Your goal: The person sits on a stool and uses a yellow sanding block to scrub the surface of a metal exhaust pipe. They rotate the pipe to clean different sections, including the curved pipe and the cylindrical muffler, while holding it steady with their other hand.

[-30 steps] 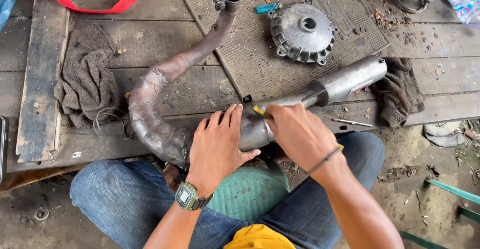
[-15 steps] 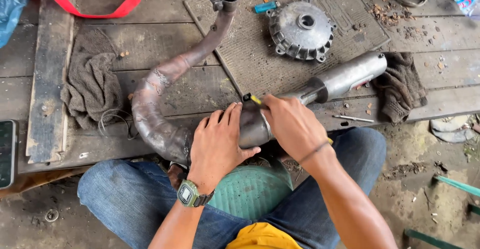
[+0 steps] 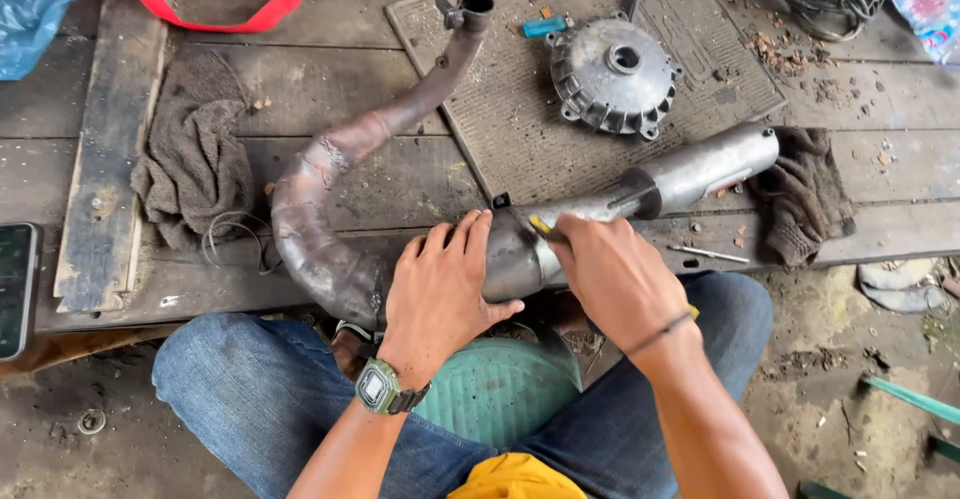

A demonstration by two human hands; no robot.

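Nearest, my left hand [image 3: 440,294] lies flat, fingers spread, on the exhaust pipe [image 3: 330,259] at the planks' near edge. My right hand [image 3: 615,279] has its fingers clamped on a yellow-tipped tool [image 3: 541,227] against it. I judge the pipe heavy, stiff, awkwardly curved; best gripped at the thick bend. Farther off, the round metal cover [image 3: 612,74] crowds the mat [image 3: 500,109]; the left planks offer more room.

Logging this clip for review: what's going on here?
A seated person presses the left hand flat on a curved metal exhaust pipe lying across wooden boards. The right hand grips a small yellow-tipped tool against the pipe's middle. A finned metal cover sits on a mat behind.
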